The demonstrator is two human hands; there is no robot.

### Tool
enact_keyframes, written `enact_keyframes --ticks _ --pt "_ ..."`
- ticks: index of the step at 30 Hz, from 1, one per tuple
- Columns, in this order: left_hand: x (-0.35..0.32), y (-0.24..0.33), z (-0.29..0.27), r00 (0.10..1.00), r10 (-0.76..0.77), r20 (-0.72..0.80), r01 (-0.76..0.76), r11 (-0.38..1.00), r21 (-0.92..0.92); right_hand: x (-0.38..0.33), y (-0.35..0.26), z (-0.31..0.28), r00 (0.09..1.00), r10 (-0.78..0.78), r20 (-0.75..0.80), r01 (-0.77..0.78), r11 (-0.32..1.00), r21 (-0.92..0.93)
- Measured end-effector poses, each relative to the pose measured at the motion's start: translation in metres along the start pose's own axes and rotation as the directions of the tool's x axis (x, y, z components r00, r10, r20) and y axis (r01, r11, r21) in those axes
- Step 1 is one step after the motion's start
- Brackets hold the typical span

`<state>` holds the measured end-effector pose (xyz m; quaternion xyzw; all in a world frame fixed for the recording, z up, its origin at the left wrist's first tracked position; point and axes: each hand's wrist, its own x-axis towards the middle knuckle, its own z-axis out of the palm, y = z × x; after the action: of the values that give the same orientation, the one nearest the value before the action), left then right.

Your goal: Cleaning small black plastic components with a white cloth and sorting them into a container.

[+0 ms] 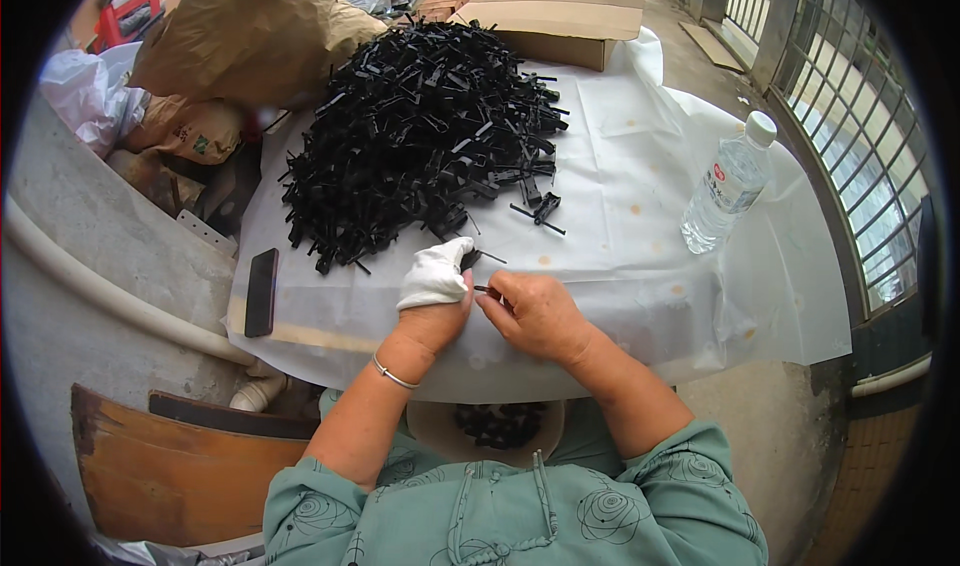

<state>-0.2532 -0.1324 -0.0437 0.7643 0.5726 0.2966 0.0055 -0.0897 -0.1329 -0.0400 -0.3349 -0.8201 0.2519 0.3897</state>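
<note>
A big heap of small black plastic parts (425,131) lies on the far half of a table covered with a white sheet (640,266). My left hand (437,296), its fingers wrapped in white cloth, pinches a small black part (469,260) near the front edge. My right hand (535,311) is right beside it, fingers closed on a thin black pin (484,289) that meets the left hand. A couple of loose black parts (540,209) lie just beyond my hands. A bowl with more black parts (500,424) rests in my lap, partly hidden by my arms.
A clear plastic water bottle (727,184) stands at the table's right. A black phone (262,291) lies at the left edge. A cardboard box (560,16) sits at the back, brown sacks (250,36) at the back left, and a metal window grille (860,146) on the right.
</note>
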Motion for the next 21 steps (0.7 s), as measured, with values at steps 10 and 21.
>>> enact_keyframes --ticks 10,21 --pt "-0.033 0.019 -0.061 0.822 -0.317 0.473 0.537 0.156 -0.829 -0.003 -0.001 0.011 0.983 -0.089 -0.158 0.107 0.989 0.106" --pt "-0.054 0.028 -0.051 0.954 -0.289 0.076 0.255 0.655 -0.712 -0.010 -0.030 0.009 0.850 0.267 0.455 -0.519 0.577 0.631"
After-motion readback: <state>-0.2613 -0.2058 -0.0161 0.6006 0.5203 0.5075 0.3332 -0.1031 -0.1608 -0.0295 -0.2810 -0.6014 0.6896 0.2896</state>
